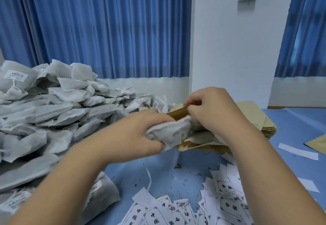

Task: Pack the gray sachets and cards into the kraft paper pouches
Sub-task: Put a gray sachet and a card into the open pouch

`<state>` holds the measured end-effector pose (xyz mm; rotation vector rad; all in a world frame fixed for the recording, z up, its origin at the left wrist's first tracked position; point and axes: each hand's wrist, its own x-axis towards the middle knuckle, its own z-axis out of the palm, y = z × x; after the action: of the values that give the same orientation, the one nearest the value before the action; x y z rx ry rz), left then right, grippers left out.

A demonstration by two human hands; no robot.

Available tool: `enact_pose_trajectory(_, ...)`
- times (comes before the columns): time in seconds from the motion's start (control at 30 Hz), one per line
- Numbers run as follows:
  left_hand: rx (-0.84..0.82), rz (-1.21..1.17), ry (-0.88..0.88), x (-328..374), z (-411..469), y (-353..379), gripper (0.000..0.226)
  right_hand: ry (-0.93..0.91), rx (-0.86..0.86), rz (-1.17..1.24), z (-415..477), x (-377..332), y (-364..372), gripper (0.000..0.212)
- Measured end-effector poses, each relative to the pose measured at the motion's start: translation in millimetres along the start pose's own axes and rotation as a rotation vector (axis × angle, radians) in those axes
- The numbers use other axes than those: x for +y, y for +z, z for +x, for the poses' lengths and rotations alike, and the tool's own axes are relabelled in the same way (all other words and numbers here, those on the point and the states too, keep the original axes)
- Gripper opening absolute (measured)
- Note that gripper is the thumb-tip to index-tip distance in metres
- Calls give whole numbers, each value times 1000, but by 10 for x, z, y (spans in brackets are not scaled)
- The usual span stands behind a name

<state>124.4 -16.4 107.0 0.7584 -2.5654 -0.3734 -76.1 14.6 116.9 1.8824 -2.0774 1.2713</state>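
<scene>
in the head view, the step in hand seemed to be the filling of one pouch. the left hand (141, 133) gripped one gray sachet (169, 134) with curled fingers and held its end at the mouth of one kraft paper pouch (178, 113). the right hand (211, 112) pinched this pouch at its upper edge, just above the stack of pouches (255, 119). how far the sachet was inside, i could not tell. i judged that the next move called for the right hand to hold the mouth wide while the left pushed the soft sachet in straight, and after that for one card. counted: one sachet in the hand, one pouch held open, and one more pouch (317, 143) lying alone to the right of the stack. the heap of sachets (53, 110) left of the stack, and the stack itself, were too many to count. the printed cards (176, 212) in front of the stack were more than a dozen, overlapping on the blue table (176, 175).
</scene>
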Motion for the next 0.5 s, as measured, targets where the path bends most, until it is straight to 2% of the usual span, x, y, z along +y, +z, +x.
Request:
enact_pose_trajectory(0.07,15,88,-22,12,41,119,39,-12,-29,-21,-7,-21,-3,27)
enact_pose_trajectory(0.17,34,78,-64,28,57,204,39,-30,-76,-53,-16,-43,-2,28)
enact_pose_trajectory(0.3,205,222,-66,119,75,292,43,-44,-70,-61,-13,-62,-11,27)
enact_pose_trajectory(0.5,347,306,-6,234,87,375,29,-40,-69,-58,-19,-60,-67,28)
